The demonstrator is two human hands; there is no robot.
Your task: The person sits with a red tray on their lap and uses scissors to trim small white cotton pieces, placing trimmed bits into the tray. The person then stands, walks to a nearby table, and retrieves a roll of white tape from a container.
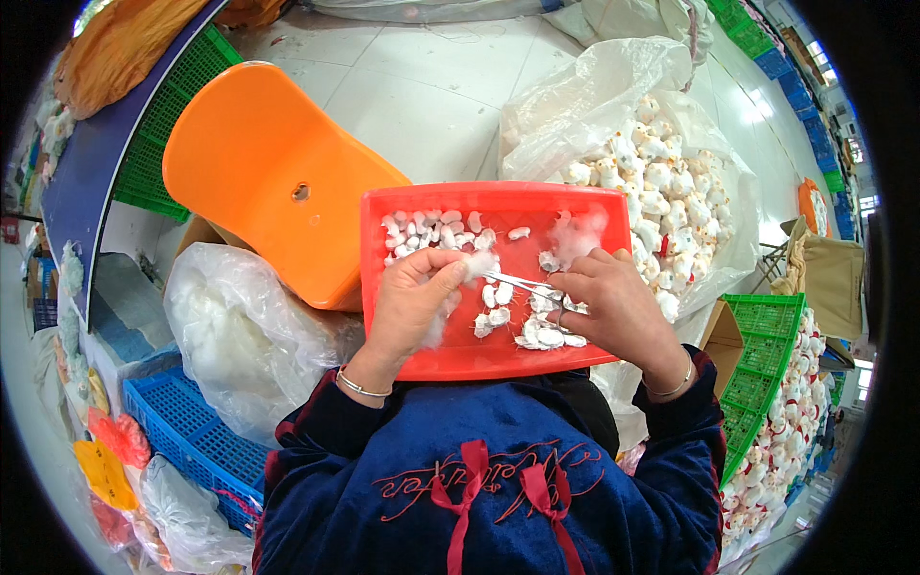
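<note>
A red tray (479,362) rests at my lap. My left hand (412,297) pinches a small white plush piece (481,264) over it, with loose white stuffing wisps hanging below the palm. In my right hand (613,305) is a slim metal pair of forceps (517,281), its tips reaching the piece at my left fingertips. Small white plush pieces (443,228) lie heaped at the tray's far left, and others (546,335) sit near its front under my right hand. A tuft of white stuffing (580,235) lies at the far right of the tray.
An orange chair (259,172) stands beyond the tray on the left. A clear bag of white stuffing (225,331) and a blue crate (196,422) are at my left. On the right are a large bag of white plush toys (661,196) and a green crate (762,369).
</note>
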